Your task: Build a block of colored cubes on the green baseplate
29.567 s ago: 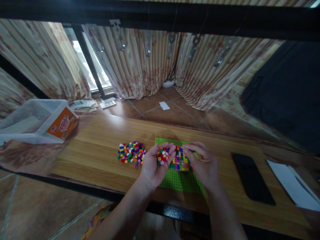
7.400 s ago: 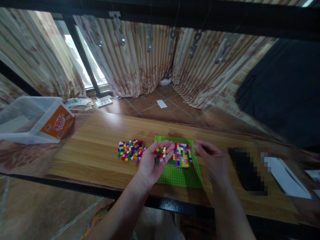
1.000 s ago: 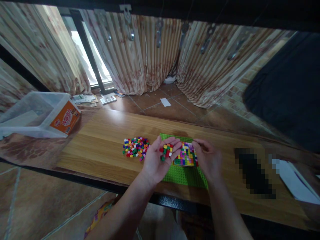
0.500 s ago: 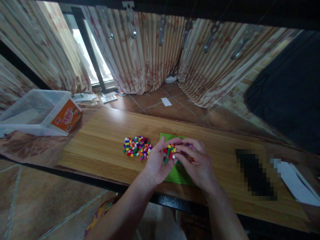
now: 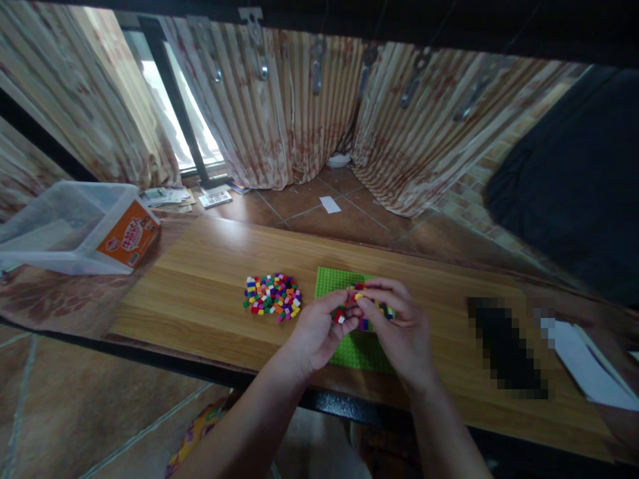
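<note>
1. The right hand [image 5: 401, 324], at the centre right of the frame, covers much of the multicoloured brick panel [image 5: 366, 324]. It is the nearer hand to the panel, which shows in pieces around and between its fingers.
2. The right grip is closed, thumb against forefinger, apparently on a yellow brick [image 5: 359, 296]. In the picture this brick falls within the panel's area; how high it sits above the panel cannot be told.
3. The left hand [image 5: 315, 330] lies just left of the panel, palm up and cupped. Its grip is half curled around some small bricks [image 5: 339, 315], red, green and white among them. The fingertips of both hands come together at the centre of the frame, touching or nearly so.
4. The panel's long axis cannot be read behind the fingers; the yellow brick is too small to show one.
5. The panel rests on a green baseplate [image 5: 357, 356], whose bare studs show above the hands and below them.
6. The baseplate lies on a wood-grain counter [image 5: 200, 279]. Left of the hands is a loose brick pile [image 5: 273, 297], apart from the baseplate, with bare wood between.
7. A dark, pixelated object [image 5: 506, 346] and white paper [image 5: 594, 362] are at the right of the frame; a clear plastic box [image 5: 54, 226] is at the left.
8. Striped curtains [image 5: 249, 126] hang across the upper frame, above a tiled floor [image 5: 309, 206].
</note>
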`<action>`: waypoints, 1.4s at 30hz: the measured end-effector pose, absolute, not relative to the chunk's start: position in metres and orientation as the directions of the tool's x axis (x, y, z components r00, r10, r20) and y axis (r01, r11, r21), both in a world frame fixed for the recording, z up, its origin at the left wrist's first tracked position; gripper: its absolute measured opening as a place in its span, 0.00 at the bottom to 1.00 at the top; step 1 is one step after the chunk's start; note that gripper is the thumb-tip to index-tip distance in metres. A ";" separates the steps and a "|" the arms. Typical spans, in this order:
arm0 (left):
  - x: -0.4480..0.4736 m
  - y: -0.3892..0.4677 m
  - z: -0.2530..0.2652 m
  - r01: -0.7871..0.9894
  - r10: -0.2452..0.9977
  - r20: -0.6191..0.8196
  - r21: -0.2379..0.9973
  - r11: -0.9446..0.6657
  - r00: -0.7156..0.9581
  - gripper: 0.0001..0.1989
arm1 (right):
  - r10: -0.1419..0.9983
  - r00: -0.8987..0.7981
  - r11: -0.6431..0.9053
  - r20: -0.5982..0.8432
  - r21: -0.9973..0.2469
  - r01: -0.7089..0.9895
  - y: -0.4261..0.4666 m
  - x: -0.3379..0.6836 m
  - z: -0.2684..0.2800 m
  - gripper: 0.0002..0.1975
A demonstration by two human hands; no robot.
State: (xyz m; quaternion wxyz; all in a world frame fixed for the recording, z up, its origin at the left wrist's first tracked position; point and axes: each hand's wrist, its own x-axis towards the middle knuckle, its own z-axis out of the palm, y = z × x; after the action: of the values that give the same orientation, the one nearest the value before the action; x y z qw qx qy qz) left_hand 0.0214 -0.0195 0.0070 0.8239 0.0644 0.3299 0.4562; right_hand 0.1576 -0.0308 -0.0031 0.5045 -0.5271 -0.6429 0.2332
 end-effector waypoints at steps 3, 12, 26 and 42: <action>0.021 -0.021 0.006 -0.665 0.802 -0.431 0.458 0.589 0.414 0.05 | 0.930 0.112 0.303 0.349 -0.903 0.304 -0.031 0.156 -0.005 0.03; 0.017 -0.023 0.007 -0.632 0.809 -0.395 0.506 0.587 0.435 0.09 | 0.930 0.037 0.324 0.364 -0.867 0.378 -0.030 0.157 -0.003 0.06; 0.016 -0.016 0.003 -0.772 0.799 -0.521 0.360 0.524 0.300 0.06 | 0.809 0.352 0.235 0.471 -0.808 0.541 -0.025 0.184 -0.006 0.08; 0.013 -0.014 0.006 -0.749 0.798 -0.527 0.392 0.534 0.293 0.07 | 0.943 0.170 0.120 0.286 -0.769 0.628 -0.017 0.212 -0.031 0.10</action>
State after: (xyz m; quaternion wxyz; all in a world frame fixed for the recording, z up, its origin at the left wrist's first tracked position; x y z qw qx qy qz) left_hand 0.0130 -0.0141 0.0057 0.8033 0.0347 0.3489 0.4814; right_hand 0.2119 -0.0171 -0.0305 0.4235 -0.6368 -0.6169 0.1859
